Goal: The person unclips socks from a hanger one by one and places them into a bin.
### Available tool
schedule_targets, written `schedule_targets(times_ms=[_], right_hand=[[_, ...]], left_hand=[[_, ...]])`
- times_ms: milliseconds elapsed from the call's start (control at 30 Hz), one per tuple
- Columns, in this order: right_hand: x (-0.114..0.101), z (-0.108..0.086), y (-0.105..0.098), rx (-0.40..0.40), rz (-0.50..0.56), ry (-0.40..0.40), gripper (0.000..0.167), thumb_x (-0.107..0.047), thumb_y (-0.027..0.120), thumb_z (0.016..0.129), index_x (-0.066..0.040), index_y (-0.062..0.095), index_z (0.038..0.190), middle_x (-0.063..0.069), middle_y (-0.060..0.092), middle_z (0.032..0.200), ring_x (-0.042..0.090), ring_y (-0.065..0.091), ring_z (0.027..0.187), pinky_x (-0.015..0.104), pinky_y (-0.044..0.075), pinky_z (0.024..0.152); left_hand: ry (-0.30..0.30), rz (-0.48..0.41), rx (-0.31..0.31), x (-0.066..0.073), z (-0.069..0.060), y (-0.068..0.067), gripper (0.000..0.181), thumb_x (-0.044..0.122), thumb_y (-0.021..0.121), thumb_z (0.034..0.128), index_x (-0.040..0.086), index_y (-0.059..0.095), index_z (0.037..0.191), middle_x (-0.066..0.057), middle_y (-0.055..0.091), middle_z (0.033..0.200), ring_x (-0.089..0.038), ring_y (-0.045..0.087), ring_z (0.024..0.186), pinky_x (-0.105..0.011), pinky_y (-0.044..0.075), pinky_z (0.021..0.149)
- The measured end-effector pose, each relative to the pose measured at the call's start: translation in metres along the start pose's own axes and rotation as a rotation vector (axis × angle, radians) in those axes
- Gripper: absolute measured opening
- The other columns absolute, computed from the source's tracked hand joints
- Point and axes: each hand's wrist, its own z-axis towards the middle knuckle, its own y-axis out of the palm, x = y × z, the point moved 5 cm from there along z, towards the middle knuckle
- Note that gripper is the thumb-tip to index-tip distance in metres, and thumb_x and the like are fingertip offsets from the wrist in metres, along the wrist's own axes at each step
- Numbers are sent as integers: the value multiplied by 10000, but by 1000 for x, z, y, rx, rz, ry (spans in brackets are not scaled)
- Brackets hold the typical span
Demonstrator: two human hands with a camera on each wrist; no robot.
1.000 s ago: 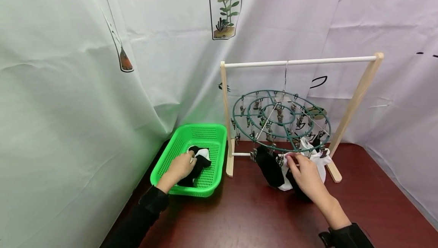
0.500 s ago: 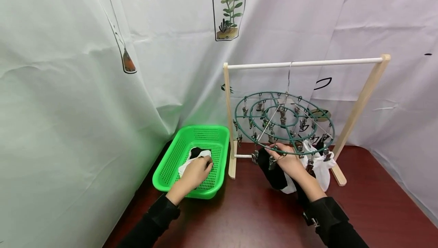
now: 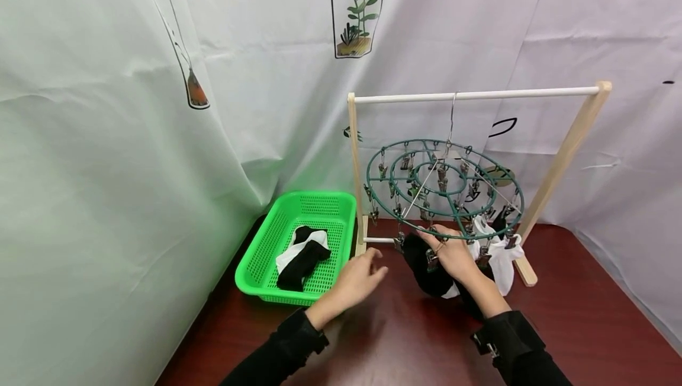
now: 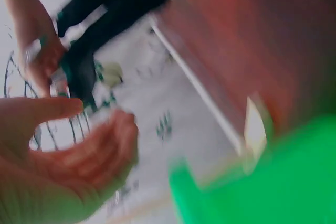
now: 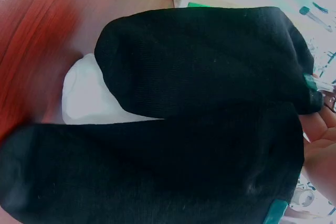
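My right hand (image 3: 453, 257) is at the near rim of a round green clip hanger (image 3: 407, 222), its fingertips at the top edge of a hanging black sock (image 3: 421, 264). It appears to pinch that edge beside a metal clip (image 3: 432, 260). In the right wrist view, this black sock (image 5: 210, 61) hangs near another black sock (image 5: 157, 166), with a white sock (image 5: 86, 93) partly hidden behind. Bare of any item, my left hand (image 3: 356, 282) hovers right of the green basket (image 3: 256, 288), fingers loosely bent. Black and white socks (image 3: 303, 264) lie inside the basket.
A wooden stand with a white rod (image 3: 506, 95) carries the hanger by its hook. Several metal clips dangle from the rings. White socks (image 3: 501, 261) hang at the right side. The stand's left foot (image 3: 360, 248) is close to the basket. A pale curtain backs the dark red table (image 3: 597, 315).
My left hand has left the socks in the basket and moved right over the table. My right hand shifted left along the rim to the black sock, then stayed there.
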Motion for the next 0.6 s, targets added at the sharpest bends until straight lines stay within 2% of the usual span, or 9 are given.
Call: schedule_targets(times_ms=[67,100,133,200,267,333,433,500,600], right_hand=[[0,-1,-1,0,8,1,514,-376,531,1011,61,603,1270,344,541,1315,491,564,1159,567,479,939],[0,-1,-1,-4,15,-5,490,-385,526,1012,38,631,1237,330,576,1263,483,597,1085,546,499,893],[0,-2,-1,2,13,-12,475,-388,525,1012,20,646,1224,321,573,1281,476,601,1091,547,501,897],[-1,-3,0,0,12,-25,469,-411,507,1015,-12,662,1208,304,580,1279,460,613,1075,545,502,892],[-2,-3,1,-10,14,-34,440,-417,482,1025,-58,677,1187,240,640,1182,392,638,944,475,517,804],[-1,-3,2,2,-10,-45,437,-436,465,1027,-85,691,1154,183,668,1110,306,628,904,424,506,788],[-2,-2,1,0,-40,-53,413,-447,455,1028,-111,692,1056,80,659,890,181,520,719,333,419,670],[-1,-3,-1,-11,-56,-48,434,-471,450,1024,-108,686,1055,75,661,897,161,519,701,332,425,660],[-1,-5,-5,4,-76,-79,485,-511,440,1015,-96,684,1073,73,668,888,150,527,680,324,426,638]], left_hand=[[-44,-103,-41,5,6,18,478,352,697,897,65,558,1253,-44,641,877,-123,566,720,-247,448,614],[-71,-170,-68,7,9,28,553,371,711,885,53,528,1299,-83,650,971,-167,596,814,-272,469,675],[-96,-243,-87,7,13,36,627,379,725,871,40,494,1345,-121,647,1098,-213,616,943,-305,492,762],[-142,-411,-122,7,21,51,746,368,740,860,28,408,1435,-177,570,1319,-309,557,1202,-409,478,945],[-184,-576,-158,4,27,63,770,351,734,867,53,362,1472,-176,485,1427,-337,462,1328,-483,418,1049],[-203,-703,-177,2,32,70,700,339,722,883,94,406,1459,-121,501,1438,-282,472,1337,-472,397,1084],[-197,-841,-207,1,35,75,462,319,685,922,99,581,1315,-82,645,1268,-179,603,1158,-356,476,987],[-180,-883,-203,2,35,75,358,314,648,951,70,663,1214,-94,705,1166,-138,653,1044,-285,504,904],[-157,-919,-193,1,35,73,365,329,594,985,19,693,1150,-145,723,1112,-138,688,966,-248,527,825]])
